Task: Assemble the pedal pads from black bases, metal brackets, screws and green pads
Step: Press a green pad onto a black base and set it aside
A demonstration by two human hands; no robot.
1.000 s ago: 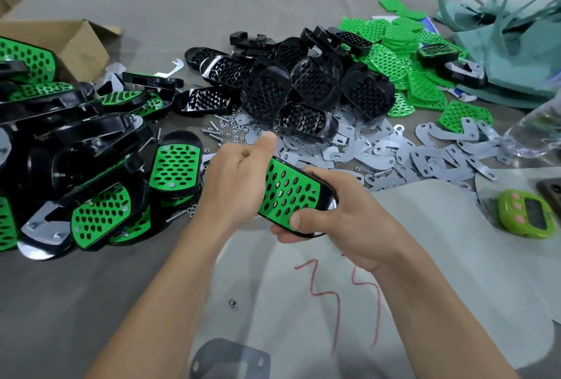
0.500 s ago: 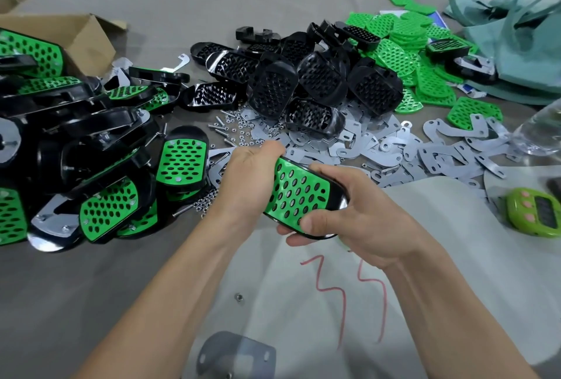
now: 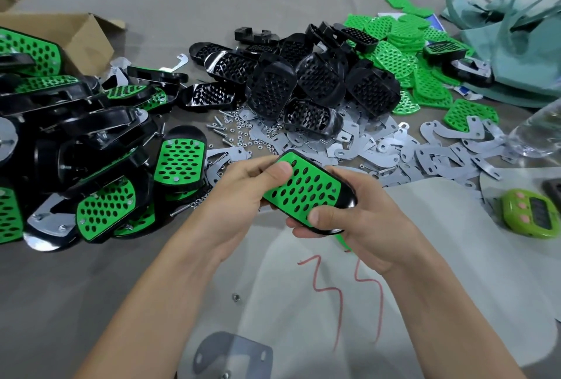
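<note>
A metal bracket lies flat nearest me, its near end cut off by the bottom edge. Just past it a lone nut sits on the grey table, with bare cloth to its left and a pale sheet to its right.

Over that open patch I hold the pedal pad in the air. My left hand grips its far-left end, with the thumb pressed on the green pad and the fingers curled underneath, hidden. My right hand wraps the near-right end, thumb on the rim. A green sliver below that palm is too hidden to identify.

Finished pedals crowd close on my left. Flat brackets, then black bases and loose green pads, lie beyond. A green timer sits near the right edge.
</note>
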